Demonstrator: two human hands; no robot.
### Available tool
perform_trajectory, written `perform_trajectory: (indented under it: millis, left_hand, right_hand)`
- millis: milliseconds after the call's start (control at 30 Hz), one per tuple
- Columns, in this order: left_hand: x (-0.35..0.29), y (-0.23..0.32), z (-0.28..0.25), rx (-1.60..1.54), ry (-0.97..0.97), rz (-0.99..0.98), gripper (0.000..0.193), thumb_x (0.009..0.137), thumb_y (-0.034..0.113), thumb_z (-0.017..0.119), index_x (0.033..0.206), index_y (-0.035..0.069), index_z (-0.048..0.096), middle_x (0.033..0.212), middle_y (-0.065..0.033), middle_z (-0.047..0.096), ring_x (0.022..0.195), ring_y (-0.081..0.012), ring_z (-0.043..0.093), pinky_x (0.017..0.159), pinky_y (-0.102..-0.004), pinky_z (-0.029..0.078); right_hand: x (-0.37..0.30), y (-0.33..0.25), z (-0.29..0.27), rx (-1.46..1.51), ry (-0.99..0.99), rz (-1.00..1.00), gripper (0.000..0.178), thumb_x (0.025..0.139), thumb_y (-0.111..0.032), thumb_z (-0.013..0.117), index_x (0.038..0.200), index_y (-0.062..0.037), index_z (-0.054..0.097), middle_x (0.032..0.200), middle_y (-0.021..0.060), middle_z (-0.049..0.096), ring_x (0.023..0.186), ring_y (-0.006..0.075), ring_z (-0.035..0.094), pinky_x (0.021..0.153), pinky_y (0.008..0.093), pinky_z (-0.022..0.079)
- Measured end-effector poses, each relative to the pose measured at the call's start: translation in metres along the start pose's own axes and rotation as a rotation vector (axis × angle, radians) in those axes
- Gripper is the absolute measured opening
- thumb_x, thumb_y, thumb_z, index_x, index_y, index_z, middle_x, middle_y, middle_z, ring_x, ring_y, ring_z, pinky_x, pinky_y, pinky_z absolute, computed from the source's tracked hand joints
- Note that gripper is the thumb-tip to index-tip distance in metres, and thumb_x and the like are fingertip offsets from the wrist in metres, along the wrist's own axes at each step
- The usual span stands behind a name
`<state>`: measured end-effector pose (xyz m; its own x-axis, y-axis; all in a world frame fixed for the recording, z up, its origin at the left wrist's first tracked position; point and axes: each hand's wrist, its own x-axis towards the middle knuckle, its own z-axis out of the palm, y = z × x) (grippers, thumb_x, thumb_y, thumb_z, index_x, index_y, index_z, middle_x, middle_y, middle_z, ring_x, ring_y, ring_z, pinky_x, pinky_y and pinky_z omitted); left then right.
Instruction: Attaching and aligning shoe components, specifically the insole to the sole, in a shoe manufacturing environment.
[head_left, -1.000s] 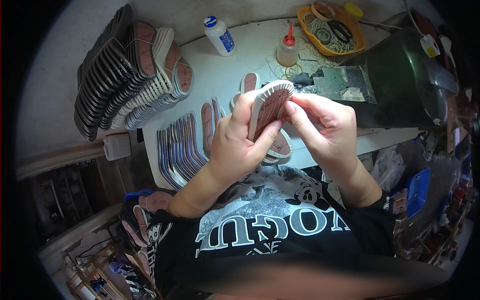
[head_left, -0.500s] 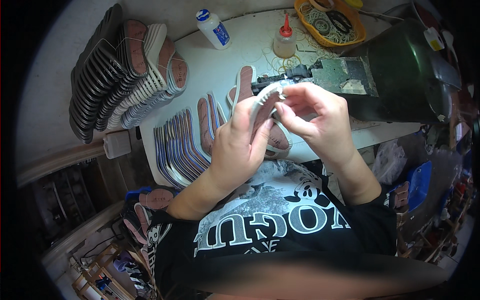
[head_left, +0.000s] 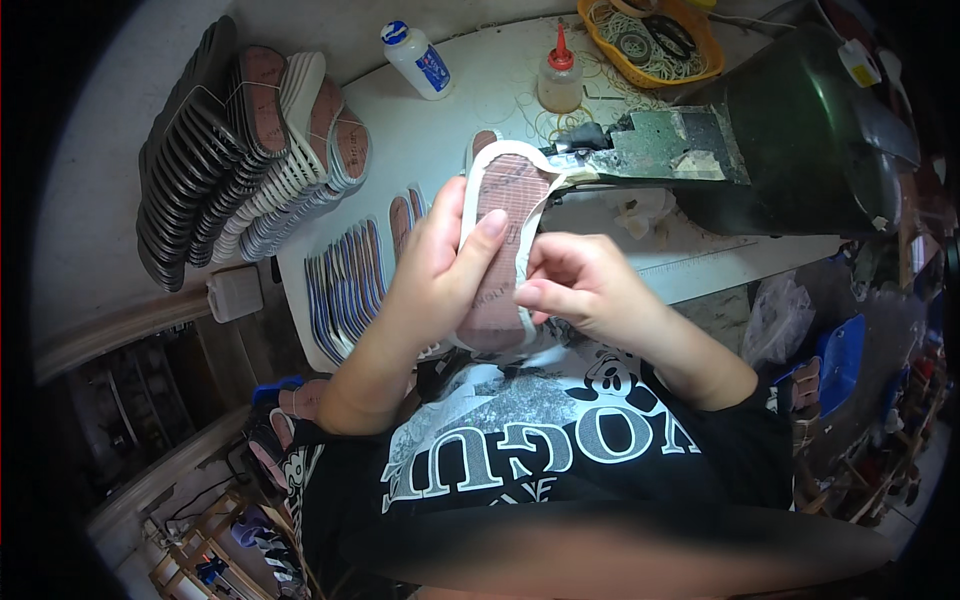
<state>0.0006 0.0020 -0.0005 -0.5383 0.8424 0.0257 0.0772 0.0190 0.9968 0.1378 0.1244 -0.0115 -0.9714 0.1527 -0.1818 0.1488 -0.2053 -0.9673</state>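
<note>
Upright in front of me is a shoe insole [head_left: 508, 225] with a reddish-brown face and a white edging strip [head_left: 500, 150] along its rim. My left hand [head_left: 430, 270] grips it from the left side, thumb lying across the face. At its right edge, my right hand [head_left: 580, 282] pinches the white edging between thumb and fingers. The insole's upper end is beside the tip of a worn green machine arm [head_left: 640, 150]; a narrow pale strip spans the small space between them. Fingers behind the insole are hidden.
Standing insoles [head_left: 345, 285] form a row on the white table. Tied insole bundles [head_left: 200, 165] lean at the upper left. Behind stand a white bottle [head_left: 410, 55], a red-tipped squeeze bottle [head_left: 560, 85] and a yellow basket [head_left: 685, 75] of rubber bands. A dark machine housing [head_left: 810, 150] is at right.
The insole has turned from edge-on to face toward me and is lower. My right hand has moved down along its right edge from the upper end. My left hand has shifted slightly left.
</note>
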Motion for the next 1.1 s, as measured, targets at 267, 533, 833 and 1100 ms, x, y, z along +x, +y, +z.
perform_trajectory:
  millis: [267, 533, 833, 1100]
  left_hand:
    - [0.012, -0.009, 0.004, 0.108, -0.095, -0.029, 0.026, 0.095, 0.020, 0.053, 0.105, -0.004, 0.054, 0.081, -0.0094, 0.063, 0.073, -0.0122, 0.058, 0.068, -0.0284, 0.046]
    - [0.022, -0.030, 0.008, -0.239, -0.156, -0.362, 0.029, 0.097, 0.024, 0.052, 0.096, -0.003, 0.063, 0.079, -0.0033, 0.064, 0.066, -0.0051, 0.056, 0.060, -0.0218, 0.047]
    - [0.026, -0.023, -0.002, -0.340, -0.194, -0.527, 0.036, 0.096, 0.031, 0.053, 0.087, -0.002, 0.064, 0.069, -0.0052, 0.064, 0.052, -0.0060, 0.056, 0.047, -0.0193, 0.045]
    - [0.040, -0.007, 0.004, -0.248, -0.315, -0.640, 0.046, 0.097, 0.036, 0.049, 0.071, 0.000, 0.063, 0.048, -0.0061, 0.056, 0.031, -0.0078, 0.045, 0.029, -0.0186, 0.034]
  right_hand:
    - [0.008, 0.008, -0.009, 0.036, 0.291, -0.135, 0.032, 0.096, -0.025, 0.052, 0.084, 0.0034, 0.059, 0.069, 0.0055, 0.064, 0.062, 0.0102, 0.061, 0.054, 0.0237, 0.047]
    - [-0.003, 0.016, 0.002, 0.276, 0.141, 0.098, 0.032, 0.097, -0.029, 0.052, 0.101, 0.0022, 0.057, 0.083, 0.0047, 0.063, 0.066, 0.0095, 0.061, 0.059, 0.0224, 0.052]
    - [0.009, -0.003, -0.023, 0.251, -0.015, 0.196, 0.024, 0.095, -0.019, 0.046, 0.097, 0.0014, 0.059, 0.074, 0.0026, 0.063, 0.052, 0.0061, 0.055, 0.045, 0.0189, 0.041]
    - [0.003, -0.015, -0.044, 0.325, -0.094, 0.266, 0.026, 0.094, -0.017, 0.046, 0.105, 0.0028, 0.059, 0.087, 0.0054, 0.064, 0.070, 0.0086, 0.059, 0.064, 0.0215, 0.046]
